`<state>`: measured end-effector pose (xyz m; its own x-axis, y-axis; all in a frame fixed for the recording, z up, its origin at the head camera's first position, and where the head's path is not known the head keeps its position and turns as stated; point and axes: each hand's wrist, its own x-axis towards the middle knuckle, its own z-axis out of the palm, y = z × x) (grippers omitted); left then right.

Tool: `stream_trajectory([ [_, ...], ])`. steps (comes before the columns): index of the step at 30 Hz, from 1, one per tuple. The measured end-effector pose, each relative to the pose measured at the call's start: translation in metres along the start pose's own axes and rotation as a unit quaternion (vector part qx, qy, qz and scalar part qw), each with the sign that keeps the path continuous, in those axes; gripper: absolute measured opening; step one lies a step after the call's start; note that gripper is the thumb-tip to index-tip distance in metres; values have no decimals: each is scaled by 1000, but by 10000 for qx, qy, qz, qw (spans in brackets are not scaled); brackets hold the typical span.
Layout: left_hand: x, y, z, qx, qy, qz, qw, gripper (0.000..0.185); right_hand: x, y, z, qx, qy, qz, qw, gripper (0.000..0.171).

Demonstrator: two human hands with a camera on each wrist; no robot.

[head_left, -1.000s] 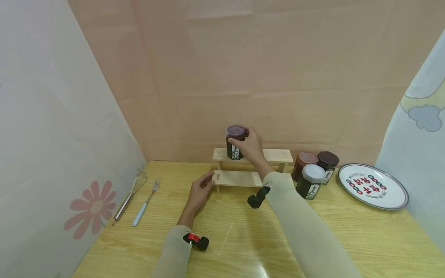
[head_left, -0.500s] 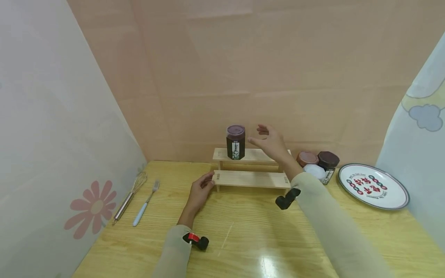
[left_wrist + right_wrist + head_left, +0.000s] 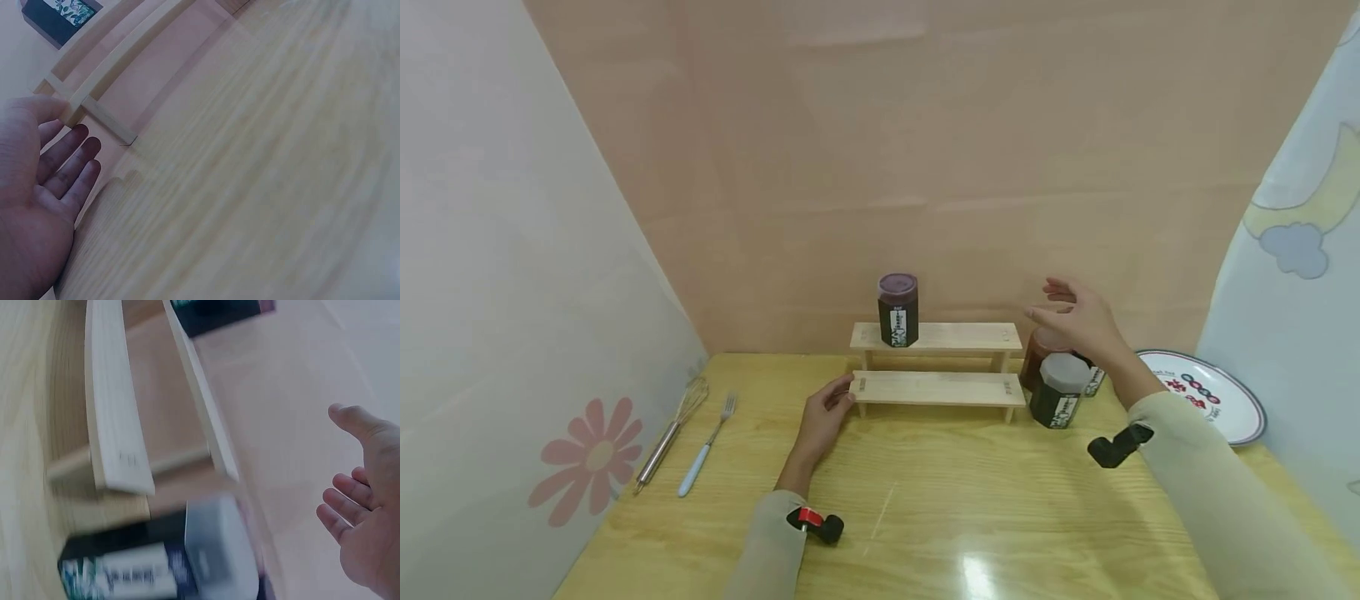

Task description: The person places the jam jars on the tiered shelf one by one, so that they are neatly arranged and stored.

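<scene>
Your left hand (image 3: 822, 418) rests on the table with its fingers laid against the left end of the lower step of the pale two-step wooden rack (image 3: 937, 388); the fingers are nearly straight and hold nothing. The left wrist view shows the same: an open palm (image 3: 37, 187) with its fingertips at the corner of the rack (image 3: 103, 115).

Your right hand (image 3: 1078, 321) hovers in the air to the right of the rack, fingers spread and relaxed, gripping nothing. It hangs just above the cluster of jars standing at the rack's right end. From the right wrist view the hand (image 3: 365, 506) is plainly open, apart from the jar below it.

The dark jar with a purple lid and a white label strip (image 3: 897, 310) stands upright on the rack's upper step, toward its left end, free of both hands.

Just right of the rack's lower step stands a dark jar with a grey-white lid (image 3: 1059, 390), blurred in the right wrist view (image 3: 162, 562). Behind it, partly hidden by your hand, is a brown-lidded jar (image 3: 1039, 354).

Further right of the rack lies a round white plate with red lettering (image 3: 1213, 392). Well to the left of the rack lie a metal whisk (image 3: 672, 432) and a fork with a light blue handle (image 3: 704, 444), side by side on the yellow wooden table (image 3: 970, 517).
</scene>
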<state>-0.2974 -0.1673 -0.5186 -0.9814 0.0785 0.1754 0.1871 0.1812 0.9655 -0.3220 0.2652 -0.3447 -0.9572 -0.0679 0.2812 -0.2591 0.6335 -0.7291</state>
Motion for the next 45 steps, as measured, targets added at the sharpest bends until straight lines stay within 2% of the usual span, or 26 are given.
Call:
stream_trajectory([
  [6, -2, 0, -1, 33, 13, -32, 10000, 42, -11, 39, -22, -337, 262, 268, 9987, 81],
  [12, 0, 0, 0, -11, 22, -90, 10000, 41, -20, 73, -40, -206, 210, 666, 9973, 87],
  [20, 1, -2, 0, -34, 37, -102, 9999, 42, -33, 111, -38, -15, -20, 1099, 9939, 95],
  [33, 0, 0, -1, 21, 43, 3, 10000, 41, -38, 130, -18, 363, -6, 1092, 9934, 93],
  [41, 1, -2, 0, 28, -6, 34, 10000, 42, -41, 137, -11, 393, 125, 1177, 9922, 94],
  [45, 1, -1, 1, 45, 24, 180, 9998, 43, -42, 137, -12, 200, 333, 1216, 9918, 93],
])
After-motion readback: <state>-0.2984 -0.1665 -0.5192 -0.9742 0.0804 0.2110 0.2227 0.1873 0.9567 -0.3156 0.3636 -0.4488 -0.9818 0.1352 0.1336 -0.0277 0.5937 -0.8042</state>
